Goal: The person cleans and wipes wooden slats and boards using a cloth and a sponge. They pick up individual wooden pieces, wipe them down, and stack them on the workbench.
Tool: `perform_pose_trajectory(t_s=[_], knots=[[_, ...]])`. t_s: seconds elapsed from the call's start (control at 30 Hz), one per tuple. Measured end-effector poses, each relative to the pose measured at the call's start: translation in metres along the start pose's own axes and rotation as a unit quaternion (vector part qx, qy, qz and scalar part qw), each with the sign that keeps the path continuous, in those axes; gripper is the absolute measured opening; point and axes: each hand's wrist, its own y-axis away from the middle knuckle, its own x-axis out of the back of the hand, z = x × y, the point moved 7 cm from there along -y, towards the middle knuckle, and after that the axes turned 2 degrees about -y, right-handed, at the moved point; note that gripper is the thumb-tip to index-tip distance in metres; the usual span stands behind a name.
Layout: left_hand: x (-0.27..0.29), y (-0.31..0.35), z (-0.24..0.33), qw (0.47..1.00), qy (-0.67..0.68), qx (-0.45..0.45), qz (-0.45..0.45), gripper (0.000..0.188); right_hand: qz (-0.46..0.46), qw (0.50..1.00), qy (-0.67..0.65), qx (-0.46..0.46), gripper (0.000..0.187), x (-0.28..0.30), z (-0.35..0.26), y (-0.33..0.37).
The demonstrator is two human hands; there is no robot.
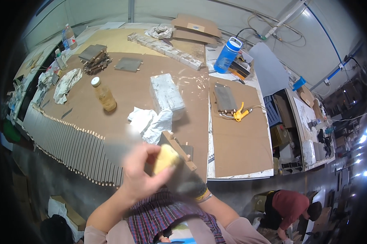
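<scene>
The left hand point(140, 173) pinches a yellow block point(165, 159) between thumb and fingers, a grip that seems meant to leave its outer face free, just above a blurred grey panel point(187, 179) in front of the near edge of the worktop point(130, 87). The right hand point(202, 190) is mostly hidden at the panel's side, probably steadying it from below; how its fingers are set I cannot tell. Just beyond the block a brown strip with pegs point(178, 150) slants over the worktop's near edge, and whether it belongs to the panel is unclear. A white cloth point(151, 124) lies crumpled against the pale block point(167, 95), perhaps left there to be within easy reach. Along the worktop's left near edge runs a row of grey panels point(69, 144), close-set, apparently to save room, while an amber bottle point(105, 95) stands upright farther in, and a stack of peg-ended pieces point(94, 59) sits toward the far left corner, likely out of the hands' way
</scene>
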Motion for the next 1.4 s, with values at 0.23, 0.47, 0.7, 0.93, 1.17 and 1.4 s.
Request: perform_pose_trajectory(t_s=[0.23, 0.47, 0.7, 0.93, 1.17, 1.4], knots=[[0.022, -0.010, -0.072, 0.990, -0.049, 0.117, 0.057, 0.025, -0.008, 1.000, -0.022, 0.018, 0.124, -0.045, -0.063, 0.012], [0.026, -0.003, -0.088, 0.975, 0.101, 0.192, 0.035, 0.023, 0.010, 0.979, -0.204, 0.001, 0.094, -0.018, -0.041, 0.014], [-0.001, 0.042, -0.102, 0.806, 0.479, 0.347, 0.019, 0.038, 0.116, 0.957, -0.267, 0.011, 0.071, 0.002, -0.053, -0.007], [-0.002, 0.044, -0.099, 0.767, 0.543, 0.340, 0.044, 0.041, 0.136, 0.976, 0.167, 0.042, 0.038, -0.008, -0.072, -0.023], [-0.009, 0.025, -0.080, 0.802, 0.507, 0.316, -0.018, 0.041, 0.102, 0.960, 0.255, 0.059, 0.047, -0.006, -0.039, -0.036], [-0.031, 0.038, -0.084, 0.800, 0.503, 0.315, -0.094, 0.028, 0.051, 0.976, 0.210, 0.021, 0.039, -0.016, -0.022, -0.025]])
